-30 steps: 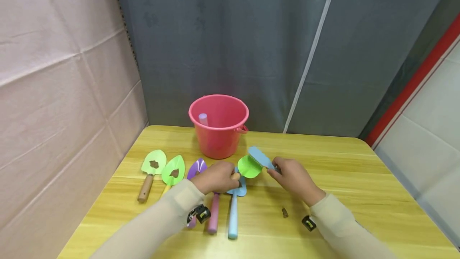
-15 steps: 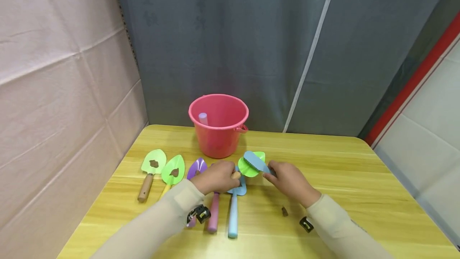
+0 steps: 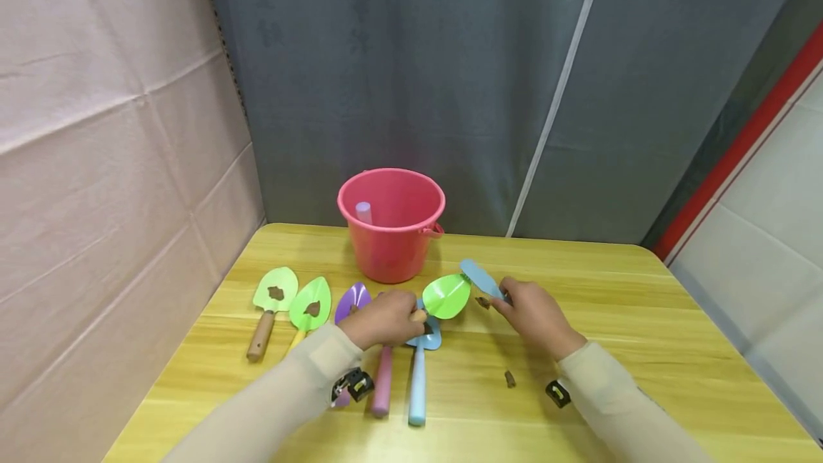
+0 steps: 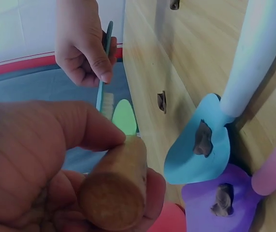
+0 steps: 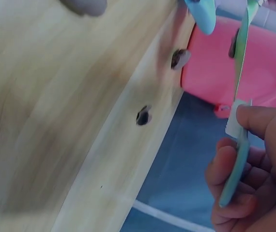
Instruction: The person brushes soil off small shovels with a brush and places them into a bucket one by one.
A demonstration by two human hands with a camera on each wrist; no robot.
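My left hand [image 3: 384,316] grips the wooden handle [image 4: 116,188] of a green trowel, its shiny green blade [image 3: 446,296] raised over the table and pointing right. My right hand [image 3: 534,316] holds a light blue brush [image 3: 479,277] by its handle, thumb on top. The bristles meet the tip of the green blade. Below the brush, a brown clump [image 3: 483,302] lies on the wood; a smaller brown piece [image 3: 510,379] lies nearer the front. Under my left hand, a light blue trowel [image 3: 417,384] bears a dark clump [image 4: 203,138].
Behind the trowels stands a pink bucket [image 3: 388,259] with a lilac handle [image 3: 363,213] sticking up inside. To the left lie a pale green trowel [image 3: 276,281], a green trowel [image 3: 311,306] and a purple trowel [image 3: 352,299], bearing brown clumps. A pink handle [image 3: 382,384] lies beside them.
The brush moved left across the green blade, then right to its tip. A brown clump now shows on the table below the brush. My left hand stayed nearly still; the blade tilted slightly.
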